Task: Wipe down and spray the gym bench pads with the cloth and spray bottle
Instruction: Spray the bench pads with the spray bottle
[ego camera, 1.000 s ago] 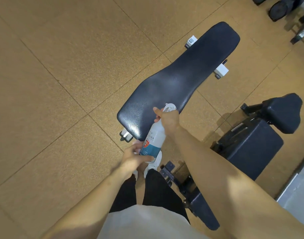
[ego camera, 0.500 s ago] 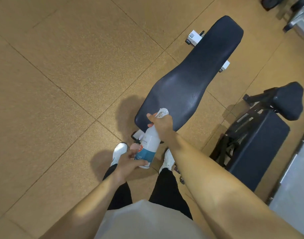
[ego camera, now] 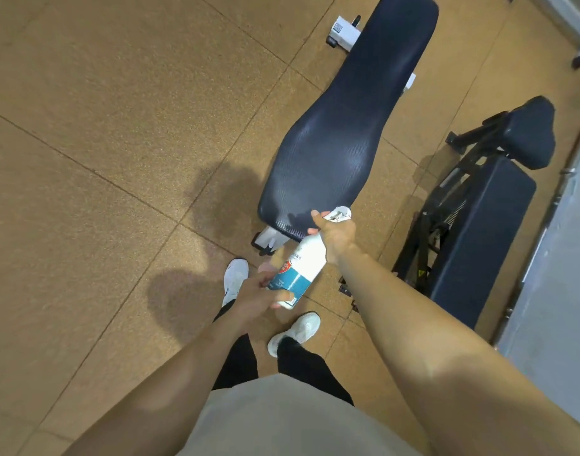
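A long dark blue bench pad [ego camera: 347, 126] lies flat ahead of me, running up and to the right. I hold a white spray bottle [ego camera: 303, 266] with a teal label tilted just in front of the pad's near end. My right hand [ego camera: 334, 233] grips its neck under the white trigger head [ego camera: 339, 213], with a finger stretched toward the pad. My left hand [ego camera: 259, 291] is closed around the bottle's base. No cloth is visible.
A second dark bench with a black frame [ego camera: 472, 232] stands to the right, close to my right arm. White bench feet [ego camera: 342, 34] stick out at the pad's far end. My white shoes [ego camera: 234, 279] stand on the brown tiled floor [ego camera: 101, 159]. A grey wall [ego camera: 561, 274] runs along the right.
My view has shifted so the bench sits further up and right, and both my shoes now show. Both hands keep the same hold on the bottle at the pad's near end.
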`<action>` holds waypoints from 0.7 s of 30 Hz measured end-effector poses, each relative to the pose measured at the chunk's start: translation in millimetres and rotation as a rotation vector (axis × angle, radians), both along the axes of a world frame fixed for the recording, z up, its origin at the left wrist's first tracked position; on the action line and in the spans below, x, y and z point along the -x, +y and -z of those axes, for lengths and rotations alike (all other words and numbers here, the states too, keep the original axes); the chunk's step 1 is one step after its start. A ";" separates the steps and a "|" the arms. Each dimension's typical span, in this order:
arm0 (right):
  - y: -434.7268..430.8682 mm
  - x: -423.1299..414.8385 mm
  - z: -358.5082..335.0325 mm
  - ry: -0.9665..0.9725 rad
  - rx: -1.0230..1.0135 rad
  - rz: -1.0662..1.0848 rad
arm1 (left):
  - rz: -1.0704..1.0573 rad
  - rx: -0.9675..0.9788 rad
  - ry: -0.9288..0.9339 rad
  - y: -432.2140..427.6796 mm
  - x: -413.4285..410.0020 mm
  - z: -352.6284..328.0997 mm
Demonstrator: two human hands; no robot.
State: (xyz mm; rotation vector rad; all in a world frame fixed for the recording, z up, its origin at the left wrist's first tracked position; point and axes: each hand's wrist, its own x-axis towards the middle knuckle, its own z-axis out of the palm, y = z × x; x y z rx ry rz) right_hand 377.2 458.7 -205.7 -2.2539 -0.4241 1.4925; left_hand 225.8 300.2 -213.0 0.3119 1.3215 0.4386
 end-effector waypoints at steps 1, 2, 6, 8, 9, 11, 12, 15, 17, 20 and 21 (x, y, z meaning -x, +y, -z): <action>-2.8 -4.2 -0.5 -0.007 0.011 0.038 | 0.021 -0.014 0.000 -0.7 -2.3 -0.8; -5.3 -7.9 0.5 0.001 0.015 0.065 | 0.046 -0.022 0.011 -1.3 -4.7 -2.7; -18.6 -28.5 4.6 0.029 0.004 0.054 | 0.157 -0.042 0.031 -8.4 -23.2 -6.9; -26.8 -38.7 3.1 0.047 -0.014 0.018 | 0.161 -0.047 0.011 -13.6 -30.0 -10.2; -30.2 -44.9 3.2 0.056 -0.028 0.022 | 0.163 -0.043 0.004 -16.1 -33.0 -10.4; -36.4 -56.1 1.8 0.042 -0.040 0.055 | 0.176 -0.040 0.001 -18.7 -39.3 -9.2; -39.4 -60.6 -0.1 0.033 -0.040 0.079 | 0.193 -0.047 0.016 -18.8 -42.6 -10.3; -47.1 -74.8 -10.1 0.042 -0.069 0.120 | 0.258 -0.100 0.086 -18.4 -55.3 -17.4; -52.2 -85.2 -21.2 0.085 -0.107 0.113 | 0.293 -0.115 0.097 -19.7 -63.4 -22.9; -60.4 -103.7 -35.2 0.151 -0.200 0.101 | 0.353 -0.129 0.074 -18.7 -74.5 -25.1; -64.3 -109.7 -38.9 0.163 -0.230 0.107 | 0.376 -0.134 0.080 -18.4 -77.8 -24.2</action>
